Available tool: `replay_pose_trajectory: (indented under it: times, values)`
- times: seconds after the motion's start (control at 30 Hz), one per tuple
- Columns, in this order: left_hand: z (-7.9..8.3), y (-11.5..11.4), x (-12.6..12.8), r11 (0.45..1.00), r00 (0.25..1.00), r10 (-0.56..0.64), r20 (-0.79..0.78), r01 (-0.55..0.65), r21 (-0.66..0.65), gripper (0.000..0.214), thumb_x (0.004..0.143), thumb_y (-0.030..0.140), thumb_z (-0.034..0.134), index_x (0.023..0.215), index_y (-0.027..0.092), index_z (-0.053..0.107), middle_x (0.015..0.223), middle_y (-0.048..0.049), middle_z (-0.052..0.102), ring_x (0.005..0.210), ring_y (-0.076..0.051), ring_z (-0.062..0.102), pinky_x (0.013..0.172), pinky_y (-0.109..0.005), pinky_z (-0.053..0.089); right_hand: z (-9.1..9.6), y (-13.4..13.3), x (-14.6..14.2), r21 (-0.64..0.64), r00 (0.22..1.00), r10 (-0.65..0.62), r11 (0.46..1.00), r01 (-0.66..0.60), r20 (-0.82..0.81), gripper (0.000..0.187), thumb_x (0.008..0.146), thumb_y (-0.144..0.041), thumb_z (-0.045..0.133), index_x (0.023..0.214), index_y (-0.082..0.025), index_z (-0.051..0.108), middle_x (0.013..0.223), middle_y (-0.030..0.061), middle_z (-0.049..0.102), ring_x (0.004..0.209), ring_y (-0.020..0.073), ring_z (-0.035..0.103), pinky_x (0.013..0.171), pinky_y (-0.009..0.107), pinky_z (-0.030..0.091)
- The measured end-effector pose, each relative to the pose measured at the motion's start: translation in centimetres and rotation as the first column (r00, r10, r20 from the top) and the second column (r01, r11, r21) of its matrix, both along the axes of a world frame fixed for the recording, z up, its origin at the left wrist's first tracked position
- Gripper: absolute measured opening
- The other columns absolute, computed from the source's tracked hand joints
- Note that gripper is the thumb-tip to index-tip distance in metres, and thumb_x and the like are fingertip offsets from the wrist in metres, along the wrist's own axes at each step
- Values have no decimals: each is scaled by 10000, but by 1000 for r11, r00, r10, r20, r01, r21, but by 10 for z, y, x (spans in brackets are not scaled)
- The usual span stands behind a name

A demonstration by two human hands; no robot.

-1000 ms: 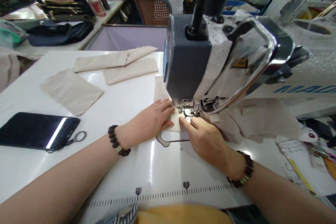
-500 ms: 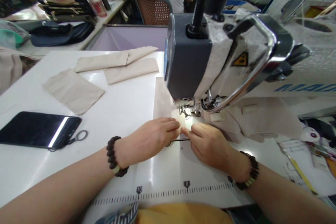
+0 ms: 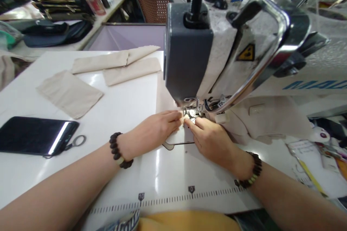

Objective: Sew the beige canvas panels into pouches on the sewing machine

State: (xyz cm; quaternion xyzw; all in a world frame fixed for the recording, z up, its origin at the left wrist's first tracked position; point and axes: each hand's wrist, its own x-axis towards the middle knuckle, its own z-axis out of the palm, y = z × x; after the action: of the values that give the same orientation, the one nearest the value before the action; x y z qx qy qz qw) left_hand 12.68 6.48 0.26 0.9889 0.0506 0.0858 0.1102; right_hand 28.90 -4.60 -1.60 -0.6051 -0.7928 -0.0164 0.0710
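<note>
Beige cloth (image 3: pixel 163 98) lies on the white worktop (image 3: pixel 127 110) under the presser foot (image 3: pixel 191 113), its near edge pinched in the grip of the left hand (image 3: pixel 154 130) and right hand (image 3: pixel 211 139), fingertips meeting. Behind stands the sewing machine (image 3: pixel 188 57); farther left lie folded cloth pieces (image 3: pixel 69 94).

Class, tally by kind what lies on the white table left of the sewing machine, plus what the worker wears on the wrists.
Beige cloth pieces: 4 (near piece, far strip counted as one, middle piece, piece at the needle held by left hand and right hand)
Black phone: 1
Scissors: 1, partly hidden
Bead bracelets: 2 (left bracelet, right bracelet)
Total: 8
</note>
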Motion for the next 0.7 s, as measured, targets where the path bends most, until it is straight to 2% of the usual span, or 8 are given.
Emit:
replay_pose_trajectory:
  times: [0.13,0.27,0.6,0.7]
  values:
    - [-4,4,2,999,999,48,15,-47,-17,242,956,196,354,994,105,575,957,-76,600,996,-183,567,912,-323,478,-1,1,-1,-3,1000,-10,1000,10,6,430,814,-60,428,1235,-30,513,856,113,631,736,185,551,652,290,448]
    - [-8,8,3,997,997,79,21,-79,-6,204,943,205,394,987,114,571,991,-79,585,1003,-196,559,915,-351,476,-2,0,-1,10,1000,-16,1000,16,-3,417,814,-62,428,1219,-28,522,853,111,631,733,185,551,648,290,447]
    - [-11,9,3,995,994,92,53,-93,24,144,920,171,434,973,121,558,1023,-85,574,1036,-212,544,915,-354,470,1,1,-2,-31,1000,-20,999,20,1,413,808,-57,460,1214,-44,529,856,104,628,747,187,553,668,288,440]
    - [-10,11,4,995,993,92,71,-93,19,140,917,160,433,947,121,564,1096,-105,559,1091,-220,520,929,-345,463,2,1,-2,-41,1000,-21,999,20,-16,411,806,-52,463,1212,-43,528,856,103,624,765,190,551,685,291,437]
